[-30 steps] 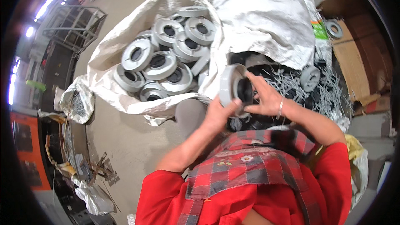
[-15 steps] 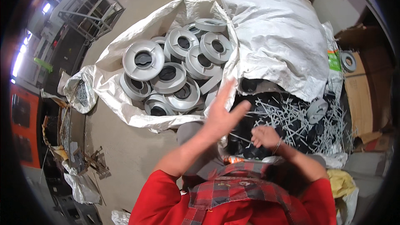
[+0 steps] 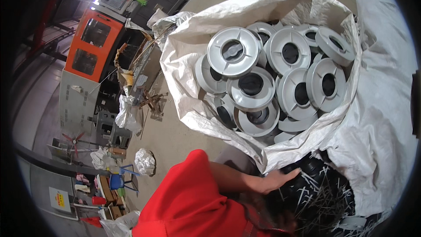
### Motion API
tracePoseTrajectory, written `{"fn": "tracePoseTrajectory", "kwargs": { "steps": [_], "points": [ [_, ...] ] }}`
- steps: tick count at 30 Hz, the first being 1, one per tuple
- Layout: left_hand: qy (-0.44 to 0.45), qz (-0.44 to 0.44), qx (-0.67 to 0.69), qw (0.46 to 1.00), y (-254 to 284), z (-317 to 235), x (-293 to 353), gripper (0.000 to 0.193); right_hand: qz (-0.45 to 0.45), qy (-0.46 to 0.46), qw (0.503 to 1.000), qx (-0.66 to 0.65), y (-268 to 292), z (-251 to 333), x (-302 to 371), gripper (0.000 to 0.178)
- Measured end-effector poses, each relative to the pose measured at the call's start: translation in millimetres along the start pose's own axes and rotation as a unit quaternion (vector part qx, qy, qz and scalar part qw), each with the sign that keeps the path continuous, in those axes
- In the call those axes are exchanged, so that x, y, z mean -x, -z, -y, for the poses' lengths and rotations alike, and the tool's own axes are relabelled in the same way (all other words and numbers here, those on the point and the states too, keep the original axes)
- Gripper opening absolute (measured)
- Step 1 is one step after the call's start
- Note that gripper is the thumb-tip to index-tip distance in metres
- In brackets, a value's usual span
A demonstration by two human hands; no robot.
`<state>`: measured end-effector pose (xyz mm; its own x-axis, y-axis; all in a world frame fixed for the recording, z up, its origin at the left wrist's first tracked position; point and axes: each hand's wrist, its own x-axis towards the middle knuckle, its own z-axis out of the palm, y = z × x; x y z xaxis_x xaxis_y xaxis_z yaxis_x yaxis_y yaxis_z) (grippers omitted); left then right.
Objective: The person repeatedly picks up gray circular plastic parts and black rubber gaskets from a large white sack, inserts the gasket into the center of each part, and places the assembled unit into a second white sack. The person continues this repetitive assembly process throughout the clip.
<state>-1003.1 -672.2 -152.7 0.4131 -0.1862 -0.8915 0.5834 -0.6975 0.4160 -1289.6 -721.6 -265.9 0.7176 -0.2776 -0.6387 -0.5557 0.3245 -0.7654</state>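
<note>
My left hand point(image 3: 278, 181) reaches over the near edge of a heap of black plastic parts point(image 3: 307, 165) and thin pale plastic sticks point(image 3: 322, 199). It looks open, one digit stretched toward the sticks, the others partly hidden. Lower down, my right hand point(image 3: 287, 223) is a dark blur in shadow beside the heap; its fingers cannot be made out. Just beyond my left hand stands a large white woven sack point(image 3: 210, 123), its mouth wide. Inside lie several grey plastic rings point(image 3: 234, 35) with ribbed faces and black centres point(image 3: 251, 84).
A bulky white sack point(image 3: 381, 105) leans along the right side. At left stand an orange-fronted machine point(image 3: 90, 44), a blue stool point(image 3: 117, 181), a white bundle point(image 3: 144, 161) and scrap wood point(image 3: 152, 103) on the concrete floor. One loose grey ring point(image 3: 353, 222) lies at the lower right.
The view has swung left, so the ring sack sits further right and the machines show more. My left hand has come down from the sack's edge to the heap; my right hand is now shadowed.
</note>
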Motion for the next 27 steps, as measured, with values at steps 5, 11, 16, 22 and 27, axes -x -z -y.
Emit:
{"fn": "tracePoseTrajectory", "kwargs": {
  "steps": [5, 11, 16, 22, 27],
  "points": [
    [0.038, 0.051, 0.152, 0.986, -10.3, 6.6, -40.9, 0.106, 0.018, -0.004, 0.995, 0.096, -36.4, 42.5, 8.0, 0.025],
    [0.038, -0.049, 0.301, 0.952, -4.8, 37.5, -55.6, 0.074, 0.019, 0.069, 0.987, 0.147, -78.9, 59.1, 26.3, 0.03],
    [0.017, -0.168, -0.051, 0.984, -2.7, -13.5, -9.5, 0.027, 0.045, -0.05, 0.995, 0.072, -116.1, 112.3, 101.4, 0.03],
    [-0.007, -0.142, 0.329, 0.934, 52.5, -81.2, 106.6, 0.025, -0.06, -0.157, 0.986, -0.02, -39.2, 192.1, 141.3, 0.021],
    [0.013, 0.028, 0.375, 0.927, 61.9, -125.8, 238.7, 0.022, -0.109, -0.066, 0.988, -0.085, 22.4, 310.5, 101.6, 0.019]
  ]
}}
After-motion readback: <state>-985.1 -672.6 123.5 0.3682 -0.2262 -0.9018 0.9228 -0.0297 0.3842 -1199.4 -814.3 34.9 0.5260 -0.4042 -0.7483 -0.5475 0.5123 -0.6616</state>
